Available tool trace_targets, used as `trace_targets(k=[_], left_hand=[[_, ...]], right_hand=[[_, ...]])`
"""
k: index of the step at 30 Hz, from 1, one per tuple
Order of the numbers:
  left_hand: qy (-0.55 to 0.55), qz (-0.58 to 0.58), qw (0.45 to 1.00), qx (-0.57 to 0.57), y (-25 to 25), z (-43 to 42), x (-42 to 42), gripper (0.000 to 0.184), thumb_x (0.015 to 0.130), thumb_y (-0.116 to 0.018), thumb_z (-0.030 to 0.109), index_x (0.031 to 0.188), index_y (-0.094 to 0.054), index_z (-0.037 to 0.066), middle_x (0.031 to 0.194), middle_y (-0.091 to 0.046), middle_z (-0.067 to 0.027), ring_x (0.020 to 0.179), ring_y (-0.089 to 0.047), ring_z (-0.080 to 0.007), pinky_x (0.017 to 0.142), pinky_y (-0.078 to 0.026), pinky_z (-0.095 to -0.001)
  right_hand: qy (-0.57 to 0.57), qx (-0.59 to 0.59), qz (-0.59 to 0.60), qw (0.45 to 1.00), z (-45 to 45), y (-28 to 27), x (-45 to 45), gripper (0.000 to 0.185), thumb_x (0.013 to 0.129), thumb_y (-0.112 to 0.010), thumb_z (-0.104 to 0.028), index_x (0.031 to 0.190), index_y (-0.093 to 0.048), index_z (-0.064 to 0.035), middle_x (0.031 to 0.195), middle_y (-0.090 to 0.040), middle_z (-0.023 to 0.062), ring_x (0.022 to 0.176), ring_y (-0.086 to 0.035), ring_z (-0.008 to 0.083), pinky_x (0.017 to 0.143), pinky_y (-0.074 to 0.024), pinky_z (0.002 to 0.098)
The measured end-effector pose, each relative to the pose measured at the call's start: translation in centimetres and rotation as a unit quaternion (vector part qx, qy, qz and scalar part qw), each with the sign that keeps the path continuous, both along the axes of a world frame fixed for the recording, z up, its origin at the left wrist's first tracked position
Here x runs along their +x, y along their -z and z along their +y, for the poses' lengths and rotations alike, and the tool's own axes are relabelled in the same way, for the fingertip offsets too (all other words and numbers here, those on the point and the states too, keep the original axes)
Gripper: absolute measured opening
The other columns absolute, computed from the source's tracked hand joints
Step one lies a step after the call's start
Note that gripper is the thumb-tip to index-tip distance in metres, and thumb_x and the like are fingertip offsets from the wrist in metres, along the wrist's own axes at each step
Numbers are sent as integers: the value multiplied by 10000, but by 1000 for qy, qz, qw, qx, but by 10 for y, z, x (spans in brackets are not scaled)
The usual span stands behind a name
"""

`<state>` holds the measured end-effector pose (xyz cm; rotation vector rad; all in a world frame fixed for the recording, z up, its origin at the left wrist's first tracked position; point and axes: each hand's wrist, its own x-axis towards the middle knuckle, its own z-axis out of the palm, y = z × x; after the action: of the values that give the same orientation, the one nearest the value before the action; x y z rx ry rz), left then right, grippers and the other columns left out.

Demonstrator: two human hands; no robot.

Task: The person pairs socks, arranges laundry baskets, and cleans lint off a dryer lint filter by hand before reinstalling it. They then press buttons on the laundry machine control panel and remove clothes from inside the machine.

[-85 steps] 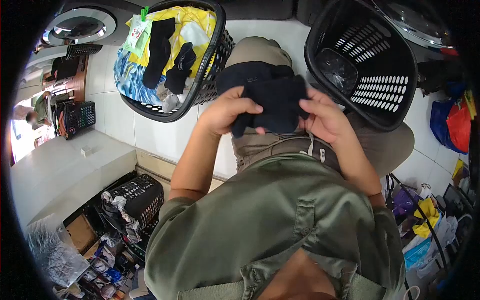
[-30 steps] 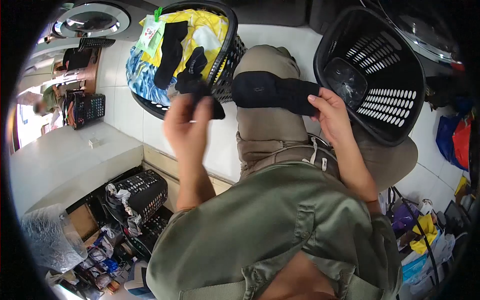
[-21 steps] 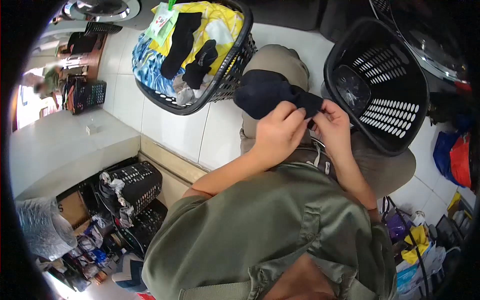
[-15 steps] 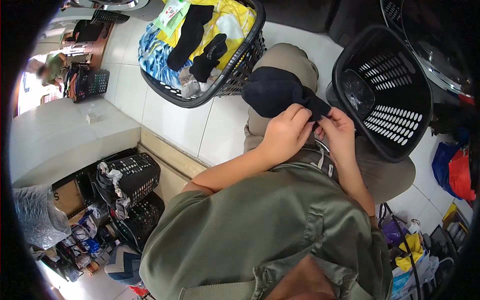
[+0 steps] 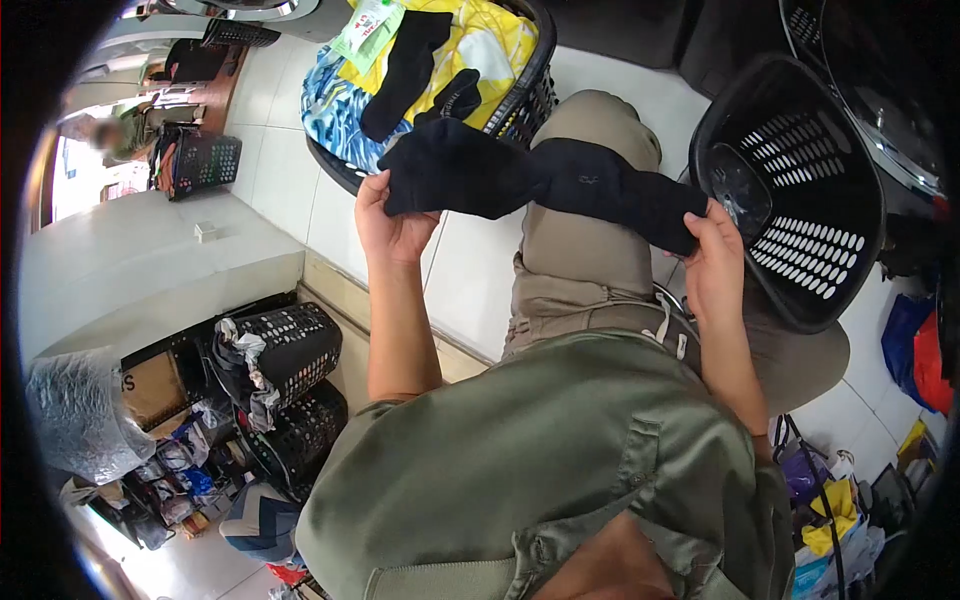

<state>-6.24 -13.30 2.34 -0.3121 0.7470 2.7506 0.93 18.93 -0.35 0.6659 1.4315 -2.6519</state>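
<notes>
A long black sock [image 5: 590,180] is stretched out sideways above my lap, a small mark showing on its right half. At its left end, my left hand [image 5: 393,222] is closed on the fabric, thumb outward. My right hand [image 5: 715,240] pinches the other end between thumb and fingers. Just beyond the sock, a black laundry basket [image 5: 548,85] holds yellow patterned cloth [image 5: 490,60], blue and white cloth [image 5: 345,110], a green and white packet [image 5: 368,30] and more dark socks [image 5: 405,75]. The held sock hides part of that basket.
To my right, a second black basket [image 5: 800,130] leans tilted beside a dark round-doored machine [image 5: 890,110]. Stacked baskets [image 5: 290,350] and bubble wrap [image 5: 90,410] are at left. Bags [image 5: 830,510] lie at lower right. Another person [image 5: 125,130] is in the far left background.
My hands were close together on the bunched sock. My left hand has moved out to the left, and the sock is now drawn out at length between both hands.
</notes>
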Motion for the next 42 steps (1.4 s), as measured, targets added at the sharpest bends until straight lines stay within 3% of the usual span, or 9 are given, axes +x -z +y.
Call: trace_targets(k=[14,16,17,18,21,27,31,38,42], left_hand=[[-53,25,993,-102,-46,40,8,413,750,-428,164,1107,-491,-32,1130,-534,-186,1037,-525,-325,889,-421,-442],[-61,107,936,-329,-48,65,13,371,759,-462,169,1070,-515,-26,996,-576,-131,943,-563,-240,847,-447,-353],[2,141,786,-602,-41,69,19,285,743,-527,94,1007,-543,-12,898,-570,-68,840,-562,-170,754,-457,-292],[28,99,840,-533,-49,102,35,219,704,-588,27,917,-562,-13,836,-565,-43,781,-551,-140,663,-443,-275],[35,428,624,-653,-18,152,48,176,688,-635,48,819,-544,-25,797,-561,-163,718,-561,-308,613,-463,-341],[41,372,607,-702,-26,161,61,241,700,-698,89,834,-573,-66,796,-574,-134,671,-572,-215,599,-473,-278],[107,272,700,-651,-12,150,63,213,744,-672,80,843,-570,-77,805,-580,-94,686,-549,-109,588,-457,-229],[33,221,758,-613,6,142,68,151,759,-620,77,831,-582,-51,750,-579,-107,634,-564,-173,557,-469,-270],[168,-53,961,-212,37,108,42,305,805,-510,118,1089,-509,8,964,-595,-106,813,-605,-207,749,-489,-317]], right_hand=[[-9,-29,4,1000,2,-6,5,139,811,-468,-54,912,-555,-15,815,-595,44,666,-547,94,533,-426,243],[-24,-19,20,999,2,-5,7,116,813,-502,-51,914,-551,-23,794,-585,32,665,-537,75,547,-426,228],[-22,-17,20,999,-1,-2,9,116,813,-502,-51,914,-551,-23,794,-585,32,665,-537,75,547,-426,228],[-24,46,36,998,-7,2,12,103,810,-522,-49,907,-548,-29,787,-575,22,659,-526,62,554,-422,218],[-42,209,146,966,-24,-12,15,123,804,-562,-46,892,-533,35,848,-545,48,707,-503,83,617,-410,210],[-39,329,189,924,-26,-10,27,145,751,-558,25,887,-543,72,905,-531,113,752,-544,146,647,-426,216],[-72,245,167,952,-31,-3,23,144,722,-566,57,864,-548,76,946,-549,100,748,-562,131,642,-444,222],[-62,214,176,959,-38,2,16,115,760,-545,31,871,-572,40,925,-572,84,829,-552,127,740,-435,226],[-125,-211,30,969,-20,13,8,166,839,-449,-52,984,-528,-44,968,-579,73,890,-561,174,839,-419,289]])
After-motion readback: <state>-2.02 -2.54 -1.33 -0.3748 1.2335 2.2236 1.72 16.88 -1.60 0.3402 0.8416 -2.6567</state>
